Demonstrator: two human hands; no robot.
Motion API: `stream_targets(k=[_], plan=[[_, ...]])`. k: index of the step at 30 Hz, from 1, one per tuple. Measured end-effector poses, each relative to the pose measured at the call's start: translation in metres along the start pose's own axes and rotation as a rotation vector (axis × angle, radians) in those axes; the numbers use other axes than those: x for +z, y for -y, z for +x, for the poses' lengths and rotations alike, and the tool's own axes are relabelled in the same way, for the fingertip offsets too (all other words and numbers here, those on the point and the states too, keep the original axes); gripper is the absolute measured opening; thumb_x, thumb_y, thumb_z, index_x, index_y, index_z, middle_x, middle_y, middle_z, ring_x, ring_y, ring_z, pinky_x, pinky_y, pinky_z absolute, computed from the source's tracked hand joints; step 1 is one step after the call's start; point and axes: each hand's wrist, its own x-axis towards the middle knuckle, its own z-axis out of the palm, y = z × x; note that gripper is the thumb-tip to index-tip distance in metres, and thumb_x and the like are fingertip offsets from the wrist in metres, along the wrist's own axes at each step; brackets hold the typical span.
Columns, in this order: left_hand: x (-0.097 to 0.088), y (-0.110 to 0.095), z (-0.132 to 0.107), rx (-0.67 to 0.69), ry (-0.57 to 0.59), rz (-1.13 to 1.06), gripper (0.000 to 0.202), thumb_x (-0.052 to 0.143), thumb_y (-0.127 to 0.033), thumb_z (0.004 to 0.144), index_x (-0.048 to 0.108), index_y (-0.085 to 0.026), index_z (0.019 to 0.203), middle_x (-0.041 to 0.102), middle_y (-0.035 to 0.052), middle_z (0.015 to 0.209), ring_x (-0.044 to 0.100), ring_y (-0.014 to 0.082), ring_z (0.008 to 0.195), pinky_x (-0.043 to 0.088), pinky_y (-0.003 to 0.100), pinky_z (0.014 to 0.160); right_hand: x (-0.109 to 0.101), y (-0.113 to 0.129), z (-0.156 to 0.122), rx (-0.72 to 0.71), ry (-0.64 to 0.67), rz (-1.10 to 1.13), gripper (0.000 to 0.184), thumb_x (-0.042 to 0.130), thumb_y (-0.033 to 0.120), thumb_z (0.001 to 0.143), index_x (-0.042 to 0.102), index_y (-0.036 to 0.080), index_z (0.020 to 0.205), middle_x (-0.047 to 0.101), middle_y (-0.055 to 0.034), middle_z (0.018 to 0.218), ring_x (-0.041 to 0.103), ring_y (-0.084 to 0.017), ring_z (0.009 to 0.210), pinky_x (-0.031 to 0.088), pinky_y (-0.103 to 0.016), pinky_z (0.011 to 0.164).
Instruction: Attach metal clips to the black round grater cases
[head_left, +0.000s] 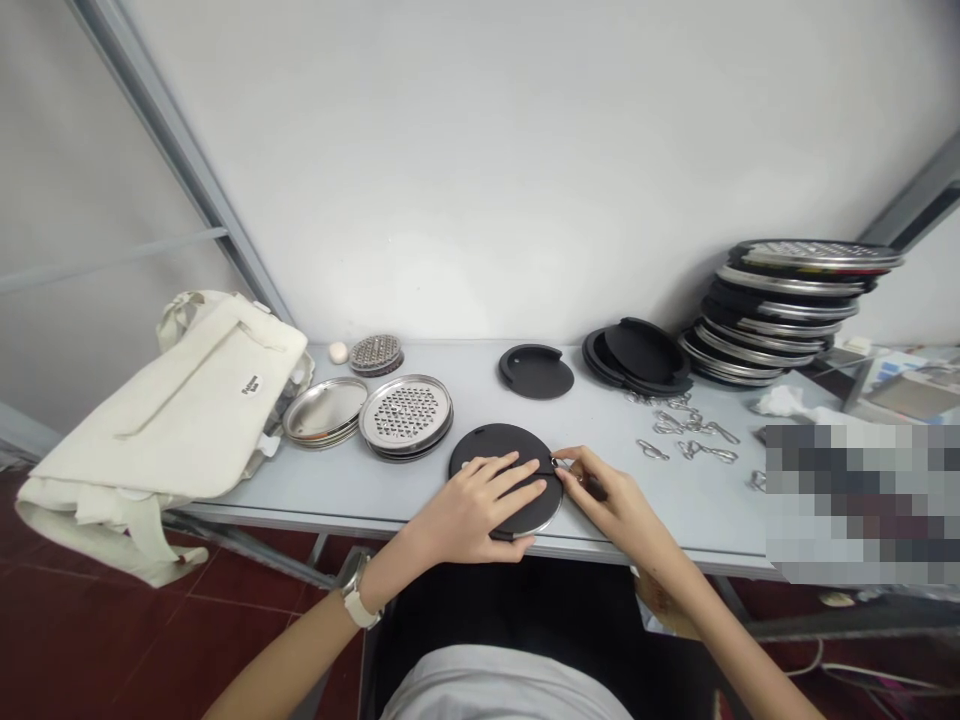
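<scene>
From here I see the black disc point(527, 443) on the worktop point(292, 485), under my spread left grip point(480, 495). My right grip point(611, 495) meets its right edge, whether pinching, I cannot tell.

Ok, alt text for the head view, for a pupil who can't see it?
A left hand rests on a black disc while the right hand touches its edge. Nearby: a perforated disc, metal clips, a tall stack.

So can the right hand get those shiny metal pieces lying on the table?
Probably yes: the shiny metal pieces lie near the right hand and nothing seems in the way, though that hand is busy at the black disc.
</scene>
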Motion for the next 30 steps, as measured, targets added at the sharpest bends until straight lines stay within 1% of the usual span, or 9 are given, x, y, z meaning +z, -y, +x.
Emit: stream_targets(k=[8, 10, 13, 16, 19, 21, 23, 25, 30], plan=[[0.0003, -0.0007, -0.0004, -0.002, -0.003, 0.008, 0.059, 0.053, -0.043, 0.088, 0.042, -0.019, 0.141, 0.038, 0.0084, 0.15, 0.033, 0.0276, 0.139, 0.034, 0.042, 0.106, -0.0008, -0.0003, -0.0012, 0.023, 0.013, 0.049, 0.025, 0.044, 0.038, 0.097, 0.055, 0.021, 0.113, 0.061, 0.0007, 0.071, 0.059, -0.016, 0.065, 0.049, -0.026, 0.065], [0.0003, -0.0007, -0.0004, -0.002, -0.003, 0.009, 0.059, 0.053, -0.043, 0.088, 0.042, -0.02, 0.141, 0.038, 0.0084, 0.149, 0.033, 0.0274, 0.138, 0.034, 0.042, 0.106, -0.0007, -0.001, -0.0009, 0.014, 0.007, 0.075, 0.026, 0.043, 0.037, 0.098, 0.056, 0.021, 0.113, 0.065, -0.0017, 0.078, 0.061, -0.017, 0.07, 0.051, -0.027, 0.069], [0.0, -0.0007, -0.0003, 0.0, -0.002, 0.002, 0.059, 0.053, -0.042, 0.088, 0.042, -0.02, 0.142, 0.04, 0.0097, 0.149, 0.034, 0.0281, 0.138, 0.035, 0.043, 0.106, -0.0003, -0.0042, -0.0006, -0.018, -0.044, 0.069, 0.027, 0.041, 0.034, 0.098, 0.06, 0.021, 0.112, 0.069, -0.0056, 0.091, 0.064, -0.019, 0.08, 0.052, -0.03, 0.075], [-0.0003, -0.0008, -0.0002, -0.003, -0.002, -0.006, 0.059, 0.053, -0.042, 0.088, 0.042, -0.019, 0.141, 0.04, 0.0104, 0.148, 0.034, 0.0287, 0.138, 0.035, 0.043, 0.105, 0.0007, -0.0075, -0.0007, -0.053, -0.08, 0.025, 0.026, 0.04, 0.032, 0.098, 0.061, 0.022, 0.112, 0.068, -0.0063, 0.094, 0.065, -0.02, 0.084, 0.052, -0.032, 0.079], [-0.0003, -0.0007, -0.0002, -0.003, -0.001, -0.006, 0.058, 0.053, -0.043, 0.089, 0.042, -0.02, 0.141, 0.04, 0.0098, 0.148, 0.034, 0.0285, 0.138, 0.036, 0.043, 0.105, 0.0017, -0.0083, -0.0011, -0.054, -0.091, 0.03, 0.026, 0.039, 0.03, 0.099, 0.055, 0.022, 0.118, 0.067, -0.0062, 0.095, 0.065, -0.02, 0.085, 0.052, -0.032, 0.079], [-0.0003, -0.0007, -0.0003, -0.003, 0.001, -0.005, 0.059, 0.052, -0.044, 0.089, 0.042, -0.019, 0.141, 0.039, 0.0087, 0.149, 0.033, 0.028, 0.138, 0.035, 0.043, 0.105, 0.0019, -0.0076, -0.001, -0.05, -0.1, 0.035, 0.022, 0.04, 0.029, 0.099, 0.054, 0.022, 0.113, 0.066, -0.0058, 0.094, 0.064, -0.019, 0.085, 0.051, -0.032, 0.078], [-0.0002, -0.0006, -0.0005, -0.005, 0.006, -0.004, 0.058, 0.051, -0.044, 0.089, 0.041, -0.019, 0.142, 0.037, 0.0075, 0.15, 0.032, 0.0275, 0.139, 0.035, 0.042, 0.106, 0.0016, -0.0066, -0.0004, -0.065, -0.106, 0.019, 0.017, 0.041, 0.028, 0.098, 0.055, 0.022, 0.104, 0.065, -0.0055, 0.093, 0.063, -0.02, 0.086, 0.05, -0.032, 0.079], [-0.0002, -0.0006, -0.0007, -0.007, 0.011, -0.005, 0.058, 0.05, -0.044, 0.09, 0.041, -0.02, 0.142, 0.036, 0.0069, 0.151, 0.032, 0.0274, 0.139, 0.034, 0.042, 0.106, 0.0007, -0.0058, 0.0004, -0.091, -0.115, -0.004, 0.016, 0.042, 0.027, 0.098, 0.057, 0.023, 0.099, 0.063, -0.006, 0.095, 0.062, -0.021, 0.09, 0.049, -0.033, 0.082], [0.0002, -0.0008, -0.001, -0.008, 0.011, -0.006, 0.058, 0.05, -0.045, 0.09, 0.042, -0.019, 0.141, 0.036, 0.0068, 0.151, 0.031, 0.0276, 0.139, 0.033, 0.042, 0.107, -0.001, -0.0061, 0.0013, -0.099, -0.124, -0.013, 0.02, 0.043, 0.027, 0.098, 0.062, 0.024, 0.104, 0.063, -0.0068, 0.099, 0.062, -0.022, 0.095, 0.048, -0.036, 0.087]])
